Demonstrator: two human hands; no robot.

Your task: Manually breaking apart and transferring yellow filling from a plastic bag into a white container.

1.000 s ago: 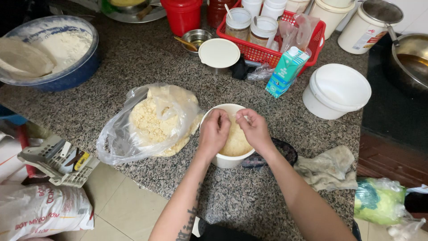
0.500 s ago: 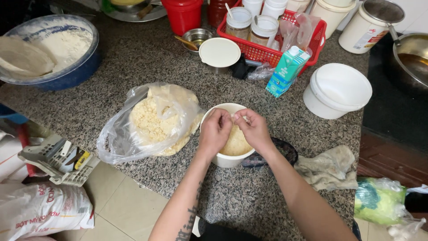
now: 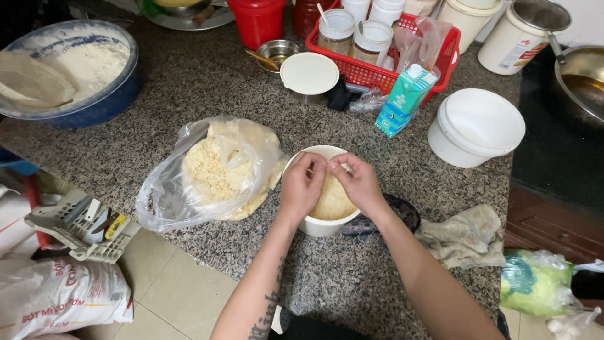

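Two hands over one white bowl (image 3: 318, 223) near the front edge of a speckled granite counter (image 3: 189, 82). Left hand (image 3: 302, 187) and right hand (image 3: 360, 182) curled together above the bowl, fingertips meeting at its far rim and pinching something small there; too hidden to tell what. Pale yellow, crumbly dough (image 3: 333, 200) inside the bowl, heaped and matte, half covered by both palms.

Just left of the bowl, touching it: a clear, crinkled plastic bag (image 3: 189, 182) lying open, more of the same yellow crumble inside. Far left: a round blue basin (image 3: 100, 101) of white flour with a flat pale sheet lying in it. Far centre: a red slotted plastic basket (image 3: 377, 72) holding lidded jars, and leaning at its near side a small teal-and-white carton (image 3: 406, 97), tilted, printed label facing front. Left of the carton, a round white lid (image 3: 309, 72) on a small pot. Right of the carton, a squat white tub (image 3: 475, 126), lidded. Far right corner: a tall cream canister (image 3: 519, 34) with a red-and-white label.

Near right: a crumpled grey-beige cloth (image 3: 465, 236) on the counter. Below the counter on the tiled floor, near left: a white sack (image 3: 56, 296) with red lettering, and a grey plastic rack (image 3: 75, 223) above it.
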